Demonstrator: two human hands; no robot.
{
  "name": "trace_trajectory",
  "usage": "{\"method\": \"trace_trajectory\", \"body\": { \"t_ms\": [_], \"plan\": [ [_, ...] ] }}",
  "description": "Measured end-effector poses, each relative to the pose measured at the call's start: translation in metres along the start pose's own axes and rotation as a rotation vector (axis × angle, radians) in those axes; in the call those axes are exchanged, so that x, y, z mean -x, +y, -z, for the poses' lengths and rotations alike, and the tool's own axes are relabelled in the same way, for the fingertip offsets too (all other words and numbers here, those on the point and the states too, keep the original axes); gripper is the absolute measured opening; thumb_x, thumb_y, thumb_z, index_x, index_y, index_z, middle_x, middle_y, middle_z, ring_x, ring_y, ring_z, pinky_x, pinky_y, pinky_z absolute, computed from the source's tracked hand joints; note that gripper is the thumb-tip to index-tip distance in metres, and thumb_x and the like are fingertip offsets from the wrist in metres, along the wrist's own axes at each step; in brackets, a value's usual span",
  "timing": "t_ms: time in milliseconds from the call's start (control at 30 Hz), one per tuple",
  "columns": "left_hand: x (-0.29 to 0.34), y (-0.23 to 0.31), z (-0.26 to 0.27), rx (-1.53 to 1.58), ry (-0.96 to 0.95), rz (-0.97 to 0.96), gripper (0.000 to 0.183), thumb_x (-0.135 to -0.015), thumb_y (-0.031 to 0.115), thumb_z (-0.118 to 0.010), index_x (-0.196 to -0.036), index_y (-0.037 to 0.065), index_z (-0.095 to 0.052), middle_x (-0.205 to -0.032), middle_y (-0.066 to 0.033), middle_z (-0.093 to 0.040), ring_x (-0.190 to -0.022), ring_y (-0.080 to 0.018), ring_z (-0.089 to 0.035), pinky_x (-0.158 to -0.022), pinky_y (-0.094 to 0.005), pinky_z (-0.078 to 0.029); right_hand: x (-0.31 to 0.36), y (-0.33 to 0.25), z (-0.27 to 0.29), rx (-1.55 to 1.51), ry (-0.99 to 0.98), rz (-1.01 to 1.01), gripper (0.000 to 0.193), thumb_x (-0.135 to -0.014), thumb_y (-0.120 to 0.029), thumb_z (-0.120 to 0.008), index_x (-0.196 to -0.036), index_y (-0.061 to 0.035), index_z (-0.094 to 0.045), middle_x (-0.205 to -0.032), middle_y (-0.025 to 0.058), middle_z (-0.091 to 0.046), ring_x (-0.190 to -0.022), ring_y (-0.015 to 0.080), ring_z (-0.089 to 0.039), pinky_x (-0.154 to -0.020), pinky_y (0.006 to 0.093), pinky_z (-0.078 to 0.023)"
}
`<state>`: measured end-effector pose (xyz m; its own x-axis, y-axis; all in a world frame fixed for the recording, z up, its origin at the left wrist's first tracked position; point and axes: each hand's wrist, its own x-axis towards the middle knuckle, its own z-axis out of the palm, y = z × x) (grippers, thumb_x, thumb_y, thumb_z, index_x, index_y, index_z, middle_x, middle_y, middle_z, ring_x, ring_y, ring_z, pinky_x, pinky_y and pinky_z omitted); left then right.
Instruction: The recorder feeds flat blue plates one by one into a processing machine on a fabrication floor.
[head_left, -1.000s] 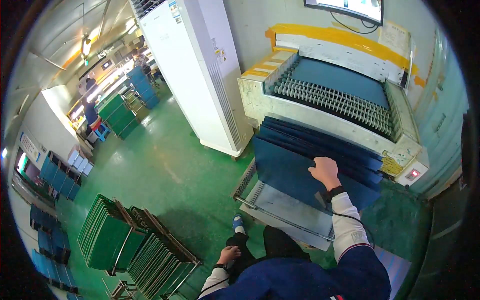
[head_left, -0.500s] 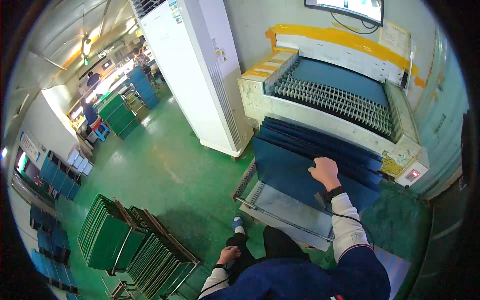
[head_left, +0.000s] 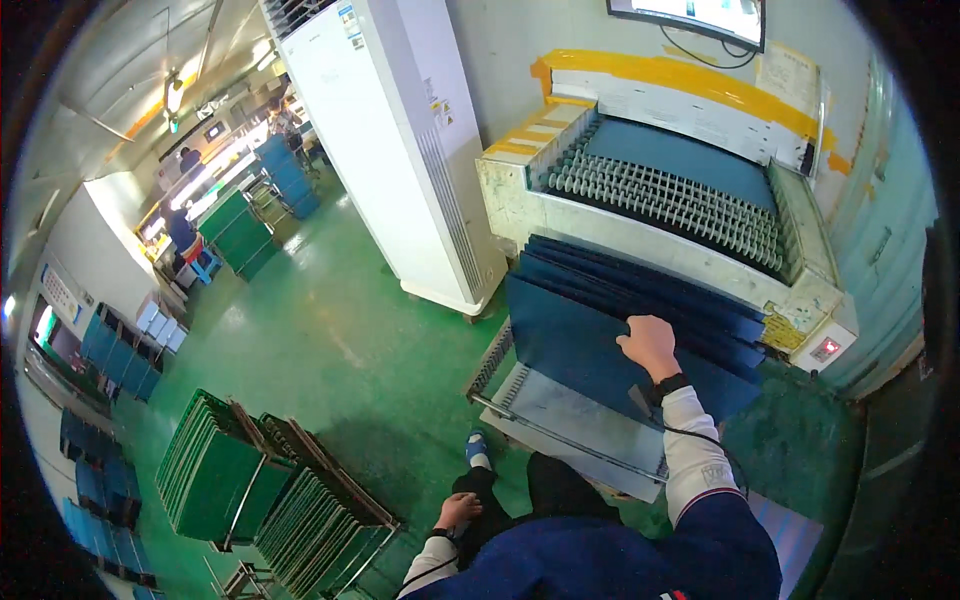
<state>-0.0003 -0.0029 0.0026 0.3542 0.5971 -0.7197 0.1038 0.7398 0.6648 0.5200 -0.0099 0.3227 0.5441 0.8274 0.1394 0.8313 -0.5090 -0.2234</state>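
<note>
Several dark blue flat panels [head_left: 570, 325] stand side by side, tilted, in a wire-sided rack [head_left: 505, 408] in front of me. My right hand [head_left: 648, 347] is closed at the top edge of the nearest panel, its knuckles up; the fingertips are hidden. A dark band circles that wrist, and a cable runs back along the sleeve. Down by my left thigh hangs my left hand [head_left: 458, 511], its fingers loosely curled with nothing visible in them. A pale board [head_left: 570, 410] lies at the near side of the rack, below the front panel.
Behind the rack stands a roller conveyor machine [head_left: 670, 205] carrying a blue panel. A tall white cabinet unit [head_left: 385, 150] is to its left. Racks of green panels [head_left: 225, 470] stand at lower left on the green floor [head_left: 330, 310]. People sit at a far bench.
Both my hands and the panels stay where they were. Only a person at the far bench has shifted slightly.
</note>
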Motion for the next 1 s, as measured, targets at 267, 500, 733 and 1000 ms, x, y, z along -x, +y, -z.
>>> {"method": "trace_trajectory", "body": {
  "t_ms": [267, 500, 733, 1000],
  "plan": [
    [-0.006, -0.006, 0.0, -0.045, 0.006, -0.009, 0.032, -0.095, 0.022, -0.063, -0.118, 0.0, -0.059, -0.095, -0.0151, -0.069, -0.079, -0.0274, -0.071, -0.069, -0.0386, -0.06, 0.002, 0.003, -0.001, 0.006, 0.016, 0.008, 0.031, -0.073, -0.032, -0.076, -0.09, -0.006, -0.072, -0.088, 0.0167, -0.071, -0.085, 0.0354, -0.068, -0.076, 0.0447, -0.054],
    [-0.005, -0.003, 0.0, -0.044, 0.008, 0.005, 0.033, -0.095, 0.023, -0.063, -0.12, 0.002, -0.058, -0.097, -0.0149, -0.07, -0.079, -0.0275, -0.071, -0.067, -0.0386, -0.059, 0.002, 0.001, 0.001, 0.004, 0.001, 0.007, 0.03, -0.076, -0.034, -0.075, -0.087, -0.0063, -0.071, -0.088, 0.0165, -0.07, -0.087, 0.036, -0.068, -0.076, 0.046, -0.054],
    [-0.007, -0.007, 0.004, 0.029, 0.001, 0.001, 0.034, -0.094, 0.021, -0.064, -0.118, -0.002, -0.057, -0.097, -0.0159, -0.069, -0.08, -0.0291, -0.071, -0.069, -0.0395, -0.06, 0.001, 0.001, -0.002, -0.007, 0.035, 0.035, 0.03, -0.075, -0.034, -0.075, -0.086, -0.0063, -0.071, -0.085, 0.017, -0.07, -0.085, 0.0362, -0.068, -0.075, 0.0461, -0.054],
    [-0.003, -0.003, 0.001, -0.011, 0.001, -0.009, 0.035, -0.095, 0.019, -0.063, -0.12, -0.004, -0.057, -0.101, -0.0185, -0.068, -0.085, -0.0302, -0.071, -0.072, -0.0398, -0.06, 0.0, 0.002, -0.003, 0.0, 0.022, 0.031, 0.03, -0.074, -0.033, -0.075, -0.087, -0.0062, -0.071, -0.087, 0.0166, -0.07, -0.086, 0.0354, -0.068, -0.076, 0.0457, -0.054]
  ]
}}
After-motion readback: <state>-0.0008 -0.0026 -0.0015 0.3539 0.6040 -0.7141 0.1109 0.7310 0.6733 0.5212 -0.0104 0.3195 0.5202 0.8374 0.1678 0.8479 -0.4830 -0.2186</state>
